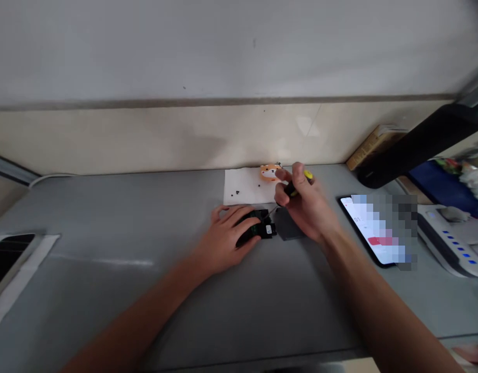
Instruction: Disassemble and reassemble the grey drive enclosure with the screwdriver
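My left hand is closed around a small black electronic device lying on the grey desk, pressing it from both sides. A bit of green circuit board and a small white label show on the device. In my right hand is a screwdriver with a black and yellow handle, held at a slant. Its thin shaft points down-left to the device; whether the tip sits in a screw is too small to tell. Partly under my right hand lies a flat dark grey panel. Behind the device, a white paper bears several tiny dark screws.
An orange bear-faced trinket sits on the paper. To the right are a lit smartphone, a white power strip, a black cylinder and a book. A dark-screened item lies at the left edge. The wall closes off the back.
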Demonstrator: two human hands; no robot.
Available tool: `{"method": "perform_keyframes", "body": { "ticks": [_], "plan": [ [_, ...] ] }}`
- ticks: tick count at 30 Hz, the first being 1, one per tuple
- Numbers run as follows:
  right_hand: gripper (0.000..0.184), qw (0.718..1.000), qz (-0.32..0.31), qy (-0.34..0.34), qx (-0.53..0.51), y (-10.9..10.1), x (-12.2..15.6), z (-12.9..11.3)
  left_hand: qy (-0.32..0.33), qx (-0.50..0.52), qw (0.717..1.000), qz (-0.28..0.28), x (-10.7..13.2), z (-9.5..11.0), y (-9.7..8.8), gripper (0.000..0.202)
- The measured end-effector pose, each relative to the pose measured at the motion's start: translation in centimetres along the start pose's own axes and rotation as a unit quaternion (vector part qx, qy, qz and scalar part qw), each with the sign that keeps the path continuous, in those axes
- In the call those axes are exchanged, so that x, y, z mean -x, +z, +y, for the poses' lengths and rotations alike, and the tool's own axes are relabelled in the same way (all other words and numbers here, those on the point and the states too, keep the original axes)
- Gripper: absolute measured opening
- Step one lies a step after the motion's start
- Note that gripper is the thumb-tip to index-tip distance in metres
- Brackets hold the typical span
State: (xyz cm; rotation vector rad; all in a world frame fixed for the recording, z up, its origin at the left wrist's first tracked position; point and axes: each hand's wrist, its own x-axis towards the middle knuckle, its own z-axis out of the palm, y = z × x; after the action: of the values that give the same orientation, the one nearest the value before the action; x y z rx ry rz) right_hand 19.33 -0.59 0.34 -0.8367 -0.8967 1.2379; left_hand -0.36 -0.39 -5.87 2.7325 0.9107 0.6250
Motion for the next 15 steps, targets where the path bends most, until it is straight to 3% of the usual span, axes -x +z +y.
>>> {"method": "perform_keyframes", "body": {
  "ticks": [4, 11, 15],
  "plan": [
    [0.055, 1.0, -0.025, -0.001, -0.007, 0.37, 0.02, 0.05, -0.003, -0.002, 1.0, -0.002, 0.01, -0.1, -0.09, 0.025],
    [0.032, 0.995, -0.007, 0.035, -0.088, 0.37, -0.21, -0.36, 0.018, -0.012, 1.0, 0.018, -0.01, -0.21, 0.05, 0.024],
    [0.041, 0.994, 0.018, 0.041, -0.098, 0.07, -0.04, -0.46, 0.027, -0.024, 0.999, 0.026, 0.01, -0.13, -0.07, 0.025]
  ]
}}
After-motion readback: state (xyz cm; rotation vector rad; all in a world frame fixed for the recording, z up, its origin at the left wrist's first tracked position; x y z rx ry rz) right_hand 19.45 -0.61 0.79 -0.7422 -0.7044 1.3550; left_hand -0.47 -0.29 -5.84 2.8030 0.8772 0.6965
